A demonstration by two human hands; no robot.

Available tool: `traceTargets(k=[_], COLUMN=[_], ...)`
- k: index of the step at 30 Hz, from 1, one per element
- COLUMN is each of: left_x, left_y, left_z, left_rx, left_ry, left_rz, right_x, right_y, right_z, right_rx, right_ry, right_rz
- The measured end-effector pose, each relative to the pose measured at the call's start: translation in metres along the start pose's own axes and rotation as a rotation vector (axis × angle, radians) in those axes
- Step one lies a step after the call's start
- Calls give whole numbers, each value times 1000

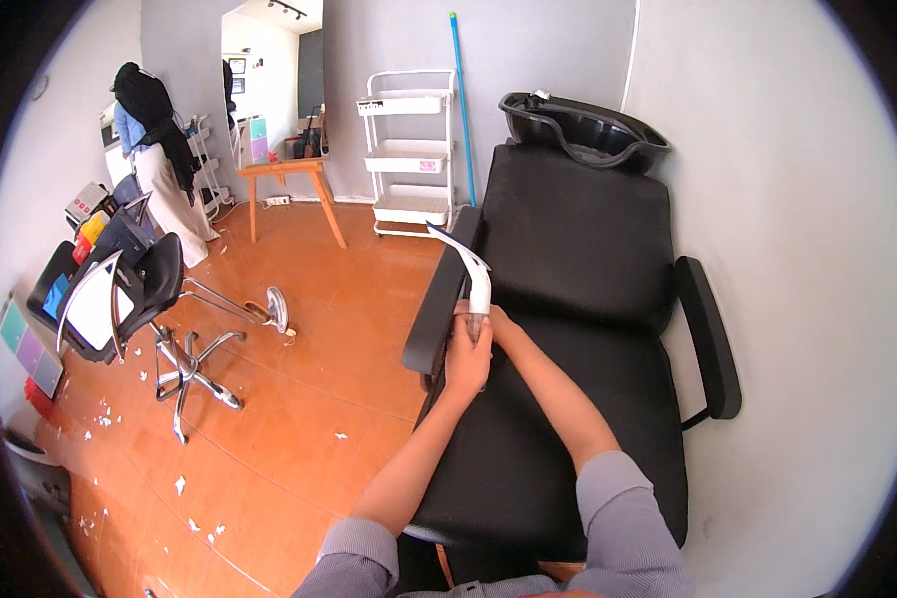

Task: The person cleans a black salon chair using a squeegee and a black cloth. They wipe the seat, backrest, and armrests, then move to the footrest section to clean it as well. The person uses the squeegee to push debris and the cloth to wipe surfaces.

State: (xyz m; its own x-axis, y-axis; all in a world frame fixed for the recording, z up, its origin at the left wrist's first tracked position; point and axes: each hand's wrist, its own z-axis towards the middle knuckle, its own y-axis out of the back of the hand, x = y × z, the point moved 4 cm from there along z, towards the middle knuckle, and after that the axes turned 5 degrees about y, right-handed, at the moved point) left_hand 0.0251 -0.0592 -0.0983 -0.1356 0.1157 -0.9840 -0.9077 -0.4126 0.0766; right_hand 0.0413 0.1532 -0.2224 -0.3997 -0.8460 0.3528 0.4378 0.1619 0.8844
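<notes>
Above the seat of a black salon shampoo chair [560,441], my left hand [467,359] is closed around the clear lower part of a white handheld tool [480,288]. The tool stands upright, its curved head tilting up and to the left; its exact kind is unclear. Behind it my right hand [498,323] meets the left one at the handle. Its fingers are mostly hidden, so its hold cannot be told. Both hands are beside the chair's left armrest [442,299]. A black wash basin [583,131] sits at the head of the chair.
A white three-tier cart [411,161] and a blue pole [463,119] stand by the wall. At left are a loaded salon chair [168,276] with a chrome base, a mirror [273,90] above a wooden stand [284,170], and a person [157,142]. White scraps [180,485] litter the floor.
</notes>
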Motion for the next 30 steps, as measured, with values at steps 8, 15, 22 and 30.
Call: traceTargets(k=[8, 15, 22, 30], left_x=[2, 11, 19, 22], left_y=[5, 0, -3, -4], left_z=[-1, -4, -5, -3], left_rx=[-40, 19, 105, 143], left_ry=[-51, 18, 105, 130], left_rz=[103, 30, -97, -127], right_x=[9, 45, 73, 41], right_y=[8, 53, 109, 155], right_z=[11, -33, -110, -206], right_rx=[-366, -205, -228, -271], right_ry=[-465, -449, -432, -647], right_rz=[-6, -250, -358, -430])
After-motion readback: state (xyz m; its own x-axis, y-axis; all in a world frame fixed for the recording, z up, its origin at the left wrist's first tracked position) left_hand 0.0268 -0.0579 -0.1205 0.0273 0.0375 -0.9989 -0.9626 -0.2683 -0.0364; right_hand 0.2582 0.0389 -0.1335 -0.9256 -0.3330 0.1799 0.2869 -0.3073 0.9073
